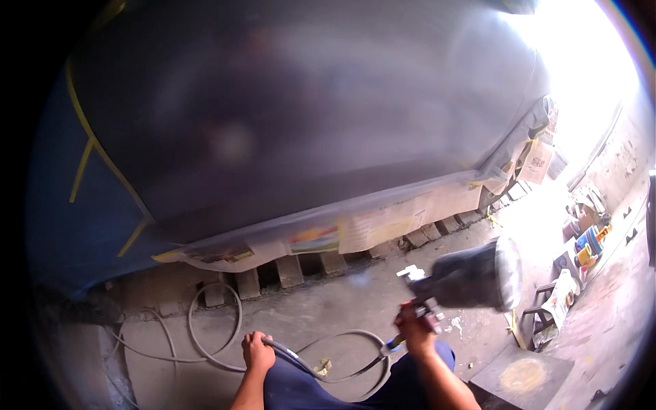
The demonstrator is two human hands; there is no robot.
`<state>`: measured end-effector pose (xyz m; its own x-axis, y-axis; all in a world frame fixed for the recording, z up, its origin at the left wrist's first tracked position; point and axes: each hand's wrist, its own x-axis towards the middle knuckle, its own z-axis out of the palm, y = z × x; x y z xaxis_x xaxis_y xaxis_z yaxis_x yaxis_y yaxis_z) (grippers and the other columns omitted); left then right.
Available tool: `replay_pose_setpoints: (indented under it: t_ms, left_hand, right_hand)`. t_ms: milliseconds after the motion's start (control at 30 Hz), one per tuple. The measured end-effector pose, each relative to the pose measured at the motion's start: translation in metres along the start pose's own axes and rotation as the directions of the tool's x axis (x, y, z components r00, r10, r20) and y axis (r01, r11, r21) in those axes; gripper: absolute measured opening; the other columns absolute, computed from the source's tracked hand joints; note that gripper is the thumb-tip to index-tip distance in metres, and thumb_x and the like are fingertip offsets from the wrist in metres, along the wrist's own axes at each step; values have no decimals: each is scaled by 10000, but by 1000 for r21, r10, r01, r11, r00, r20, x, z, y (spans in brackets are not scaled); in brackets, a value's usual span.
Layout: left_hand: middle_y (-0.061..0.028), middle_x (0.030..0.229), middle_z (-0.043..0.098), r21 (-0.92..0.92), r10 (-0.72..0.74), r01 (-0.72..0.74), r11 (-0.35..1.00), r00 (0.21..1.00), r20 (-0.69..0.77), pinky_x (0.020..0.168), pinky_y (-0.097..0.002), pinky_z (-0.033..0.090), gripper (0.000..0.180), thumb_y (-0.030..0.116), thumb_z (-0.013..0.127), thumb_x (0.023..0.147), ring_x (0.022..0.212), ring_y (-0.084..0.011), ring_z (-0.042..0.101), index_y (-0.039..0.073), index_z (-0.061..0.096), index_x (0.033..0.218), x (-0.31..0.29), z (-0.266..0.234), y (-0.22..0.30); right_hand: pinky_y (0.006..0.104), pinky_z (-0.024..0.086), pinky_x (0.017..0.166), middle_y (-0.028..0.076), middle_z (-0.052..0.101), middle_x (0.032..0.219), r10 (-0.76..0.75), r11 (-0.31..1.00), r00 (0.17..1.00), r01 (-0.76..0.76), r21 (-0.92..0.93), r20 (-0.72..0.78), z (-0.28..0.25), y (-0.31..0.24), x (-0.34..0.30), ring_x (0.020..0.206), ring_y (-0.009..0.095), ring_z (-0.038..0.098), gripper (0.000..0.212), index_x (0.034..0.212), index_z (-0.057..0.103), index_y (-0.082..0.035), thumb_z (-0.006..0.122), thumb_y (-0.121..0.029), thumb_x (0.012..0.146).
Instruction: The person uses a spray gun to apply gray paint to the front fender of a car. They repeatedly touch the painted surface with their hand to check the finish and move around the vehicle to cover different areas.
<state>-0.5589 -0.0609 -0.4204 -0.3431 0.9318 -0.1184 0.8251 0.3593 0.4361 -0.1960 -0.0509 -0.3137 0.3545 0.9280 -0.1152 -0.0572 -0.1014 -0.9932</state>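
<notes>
My right hand (pixel 415 329) grips a spray gun (pixel 428 304) by its handle, fingers wrapped round it. A large dark cup (pixel 471 277) sits on the gun and tilts to the right. From the handle's base a grey air hose (pixel 292 355) runs left in front of my legs. My left hand (pixel 258 352) is closed round this hose, holding it up off the floor. Ahead of both hands stands a wide, dark grey vehicle panel (pixel 328 116) with a glossy, hazy surface. The gun is apart from it, and the nozzle is hard to make out.
Newspaper masking (pixel 383 217) hangs along the panel's lower edge. Blue covering (pixel 58 205) with yellow tape (pixel 80 113) borders its left side. Hose coils (pixel 240 321) lie on the floor. Paint cans (pixel 586 239), a small paper-covered stool (pixel 560 301) and a dark board (pixel 523 376) stand right.
</notes>
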Motion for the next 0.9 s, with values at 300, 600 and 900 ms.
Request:
replay_pose_setpoints:
  t_ms: [300,600,900]
  left_hand:
    - [-158,960,548,39,93,-89,995,991,-94,846,-468,420,175,186,642,791,998,-375,482,66,556,883,-27,17,39]
    - [-143,917,576,206,111,-106,973,994,-12,824,-439,421,240,275,704,741,934,-348,526,60,609,793,-51,35,110]
    - [-133,756,614,235,52,-55,971,998,19,732,-423,445,303,303,756,688,786,-337,581,56,582,661,-70,55,155]
  right_hand:
    - [296,446,568,34,581,664,-78,943,915,197,-269,395,3,9,43,626,126,559,122,800,581,-28,571,-140,847]
    - [196,311,360,-11,510,590,96,982,920,-24,187,-381,-160,-5,131,439,55,445,200,916,543,-124,586,-318,898]
    - [229,416,542,22,615,743,-35,996,917,-2,92,398,-153,16,139,615,82,534,255,1063,598,-55,568,-218,869]
